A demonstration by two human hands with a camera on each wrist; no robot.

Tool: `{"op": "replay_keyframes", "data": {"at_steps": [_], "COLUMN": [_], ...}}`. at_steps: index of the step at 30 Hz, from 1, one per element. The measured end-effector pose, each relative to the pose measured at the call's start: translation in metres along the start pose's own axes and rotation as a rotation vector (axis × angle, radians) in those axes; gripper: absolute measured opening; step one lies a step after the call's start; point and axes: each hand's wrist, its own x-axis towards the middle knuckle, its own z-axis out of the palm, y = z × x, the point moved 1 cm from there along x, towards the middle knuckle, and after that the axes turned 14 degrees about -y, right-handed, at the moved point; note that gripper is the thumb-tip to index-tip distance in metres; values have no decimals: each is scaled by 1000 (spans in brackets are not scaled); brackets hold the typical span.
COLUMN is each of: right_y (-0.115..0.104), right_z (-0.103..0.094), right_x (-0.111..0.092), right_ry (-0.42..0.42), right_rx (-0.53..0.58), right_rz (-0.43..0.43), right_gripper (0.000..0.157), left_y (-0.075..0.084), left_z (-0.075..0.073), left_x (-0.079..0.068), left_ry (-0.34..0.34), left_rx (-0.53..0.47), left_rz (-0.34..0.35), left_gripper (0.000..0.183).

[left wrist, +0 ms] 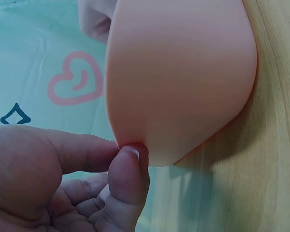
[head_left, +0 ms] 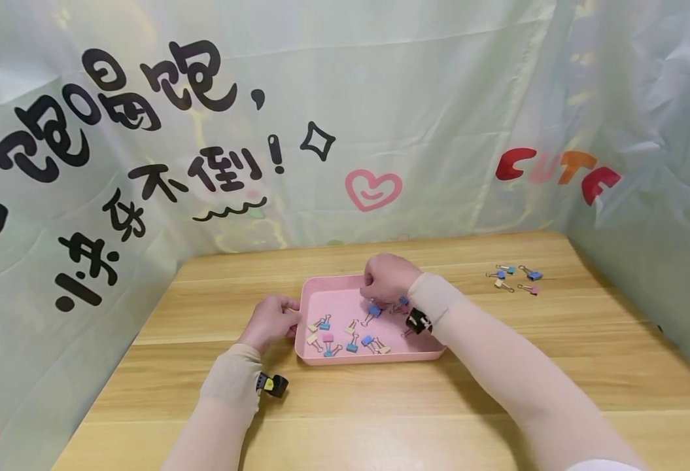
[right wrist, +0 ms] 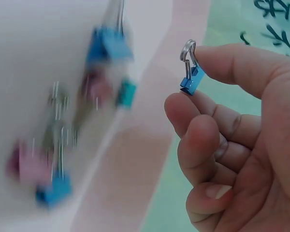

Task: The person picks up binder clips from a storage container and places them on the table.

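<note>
A pink tray (head_left: 335, 299) lies on the table with several small binder clips (head_left: 352, 347) in blue, yellow, pink and teal scattered inside. At its left side, my left hand (head_left: 272, 322) pinches the rim between thumb and finger, as the left wrist view shows up close. My right hand (head_left: 390, 278) is over the far right part of the tray. Between its thumb and index finger it pinches a blue binder clip (right wrist: 191, 82) with silver wire handles; the other fingers are curled. My right wrist hides some clips at the tray's right end.
Several more binder clips (head_left: 500, 275) lie in a loose group on the wooden table (head_left: 345, 412), right of the tray. A pale printed curtain (head_left: 439, 118) with black lettering and a pink heart hangs along the table's back and sides.
</note>
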Motion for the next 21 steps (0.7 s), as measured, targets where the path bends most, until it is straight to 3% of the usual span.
{"op": "replay_keyframes", "data": {"at_steps": [3,12,21], "right_y": [13,65,131], "right_z": [-10,-30,-28], "right_x": [-14,-51,-93], "right_ry": [32,95,134], "right_rx": [13,87,80], "right_rz": [32,106,169], "right_gripper": [41,21,34], "left_y": [-1,-2,-1], "left_z": [0,-1,0], "left_x": [0,-1,-1], "left_ry": [1,7,-3], "left_rx": [-10,-13,-7], "left_rz": [-4,-7,-1], "left_gripper": [24,23,24]}}
